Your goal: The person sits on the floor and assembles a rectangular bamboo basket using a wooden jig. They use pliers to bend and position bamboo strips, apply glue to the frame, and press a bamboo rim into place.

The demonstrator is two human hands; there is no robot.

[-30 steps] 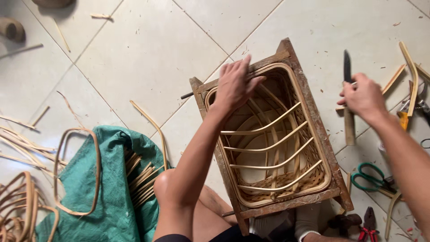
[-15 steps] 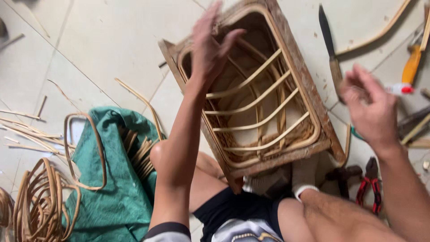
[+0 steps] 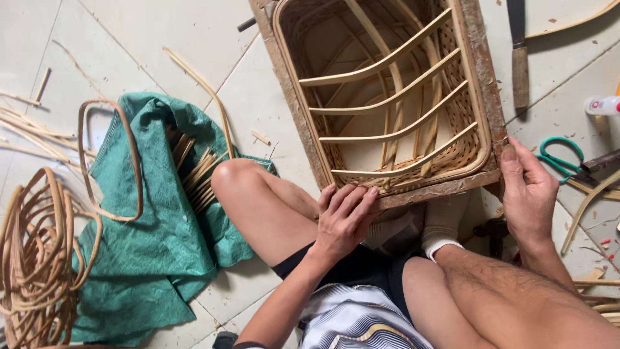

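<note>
Seen from above, seated on a pale tiled floor (image 3: 129, 39) with bare knees drawn up. In the upper middle and right of the frame, a woven cane basket (image 3: 394, 97) set inside a worn wooden frame (image 3: 439, 189), four curved slats crossing its open mouth. Left hand (image 3: 345, 220) at lower centre, fingers laid flat and loosely together against the near edge of the wooden frame, pressing rather than clasping, nothing enclosed in the grip. Right hand (image 3: 528, 194) at the right, thumb up on the frame's near right corner, fingers curled down around that corner, so a grip closed on the frame. Just right of that hand, green-handled scissors (image 3: 560, 158) on the tiles. Along the upper right edge, a knife (image 3: 518, 52) with a dark blade and wooden handle, lying beside the frame. At centre left, a crumpled green cloth (image 3: 155, 258) holding a bundle of cane strips (image 3: 194, 171). At the lower left edge, a coil of cane (image 3: 35, 258).
</note>
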